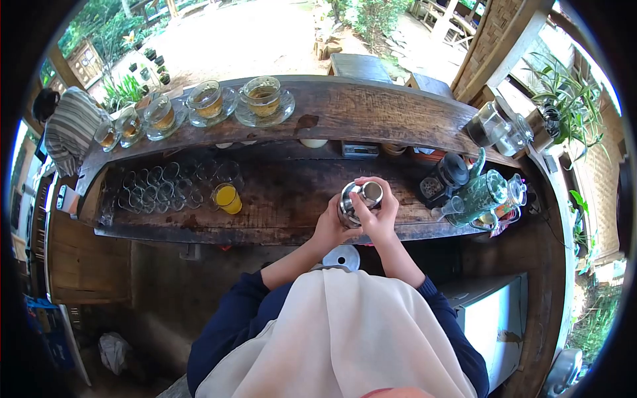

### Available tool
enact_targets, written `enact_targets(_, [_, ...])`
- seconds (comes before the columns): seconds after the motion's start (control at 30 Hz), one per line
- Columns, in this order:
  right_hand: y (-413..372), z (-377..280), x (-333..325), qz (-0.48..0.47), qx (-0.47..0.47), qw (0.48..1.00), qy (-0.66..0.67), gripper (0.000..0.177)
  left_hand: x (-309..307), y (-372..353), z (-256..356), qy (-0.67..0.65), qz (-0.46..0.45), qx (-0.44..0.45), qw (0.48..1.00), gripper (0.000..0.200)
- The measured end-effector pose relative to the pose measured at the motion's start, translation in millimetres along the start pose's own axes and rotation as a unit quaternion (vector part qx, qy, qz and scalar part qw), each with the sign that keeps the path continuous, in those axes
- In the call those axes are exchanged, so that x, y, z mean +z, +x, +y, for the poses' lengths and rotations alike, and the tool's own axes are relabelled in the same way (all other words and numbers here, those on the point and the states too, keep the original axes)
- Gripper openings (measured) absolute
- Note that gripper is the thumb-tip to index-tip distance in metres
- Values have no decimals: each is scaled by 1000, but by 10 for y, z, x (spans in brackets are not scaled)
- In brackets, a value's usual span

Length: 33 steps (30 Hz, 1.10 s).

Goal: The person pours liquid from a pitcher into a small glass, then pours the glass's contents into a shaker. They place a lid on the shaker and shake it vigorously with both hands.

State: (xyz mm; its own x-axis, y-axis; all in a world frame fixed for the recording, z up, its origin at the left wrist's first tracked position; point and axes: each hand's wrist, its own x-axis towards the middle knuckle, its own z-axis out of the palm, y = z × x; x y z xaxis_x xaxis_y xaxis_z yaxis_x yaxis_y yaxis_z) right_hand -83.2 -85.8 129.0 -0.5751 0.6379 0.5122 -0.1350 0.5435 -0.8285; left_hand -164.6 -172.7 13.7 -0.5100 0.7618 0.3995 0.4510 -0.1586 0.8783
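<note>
A metal cocktail shaker [347,204] is held between my two hands above the lower wooden counter. My left hand [330,227] is closed around the side of its body. On the upper part of the shaker my right hand [382,217] is closed, with the thumb lying over the lid near the shiny cap [372,192]. The shaker leans toward me, and its base is hidden. To the left on the same counter stands a glass of orange drink [227,198].
Several clear glasses [151,192] stand at the left of the lower counter. Glass cups of amber drink [263,98] on saucers line the raised ledge [371,113]. At right are a French press [443,179], a green pitcher [484,192] and jars [488,123]. A person [76,126] is at far left.
</note>
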Motion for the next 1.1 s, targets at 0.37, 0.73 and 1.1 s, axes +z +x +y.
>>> enact_targets(0.37, [192,-73,-135,-110,63,992,22,26,-53,20,214,-18,8,-65,998,97])
enact_targets(0.73, [300,68,-137,-205,80,971,94,25,-19,54,109,-71,3,-110,991,102])
enact_targets(1.1, [194,158,-99,-111,-4,990,91,29,-34,70,68,-26,-3,-101,995,101])
